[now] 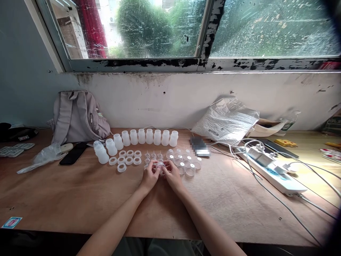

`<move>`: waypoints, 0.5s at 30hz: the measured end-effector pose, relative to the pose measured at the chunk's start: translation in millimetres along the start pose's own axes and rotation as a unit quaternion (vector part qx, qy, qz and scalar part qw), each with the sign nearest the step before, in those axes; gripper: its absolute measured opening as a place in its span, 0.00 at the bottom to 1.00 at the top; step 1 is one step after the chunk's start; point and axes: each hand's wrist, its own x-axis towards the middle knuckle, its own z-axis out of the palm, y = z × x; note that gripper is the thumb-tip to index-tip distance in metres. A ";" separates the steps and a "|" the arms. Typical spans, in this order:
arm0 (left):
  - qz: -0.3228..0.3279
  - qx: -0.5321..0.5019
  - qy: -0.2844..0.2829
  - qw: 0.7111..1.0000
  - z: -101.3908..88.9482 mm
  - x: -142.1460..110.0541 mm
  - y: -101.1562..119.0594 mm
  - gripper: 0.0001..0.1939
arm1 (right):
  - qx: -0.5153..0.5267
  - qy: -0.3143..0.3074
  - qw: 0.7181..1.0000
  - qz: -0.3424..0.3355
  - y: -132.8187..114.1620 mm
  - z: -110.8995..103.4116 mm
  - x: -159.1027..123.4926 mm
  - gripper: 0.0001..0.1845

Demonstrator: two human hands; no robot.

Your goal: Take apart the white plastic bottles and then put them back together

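Observation:
My left hand (150, 176) and my right hand (172, 174) meet above the table, thumbs and fingertips pinched together on a small clear plastic piece (160, 164). The fingers cover much of it, so its exact kind is hidden. Just beyond my hands stand clear bottle nipples (153, 155) in short rows, partly blocked by my fingers. On the left lie several white screw rings (129, 160). Close to my right hand several clear domed caps (189, 171) are grouped. Behind, a curved row of frosted baby bottles (141, 136) stands upright without tops.
A black phone (73, 154), a plastic bag (49, 154) and a grey backpack (77, 115) occupy the left. To the right are a silver padded bag (226, 119), a blurred dark object (199, 145) and a white power strip (274, 174) with trailing cables.

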 end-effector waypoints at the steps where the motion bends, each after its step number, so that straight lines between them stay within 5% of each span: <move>1: 0.003 0.000 -0.004 1.000 0.2 0.2 -0.6 0.10 | 0.001 0.004 1.000 0.002 1.0 0.1 0.5 0.07; 15: 0.002 -0.030 -0.021 0.999 2.6 2.0 -8.0 0.12 | -0.034 0.015 0.999 -0.017 4.9 -0.4 2.7 0.07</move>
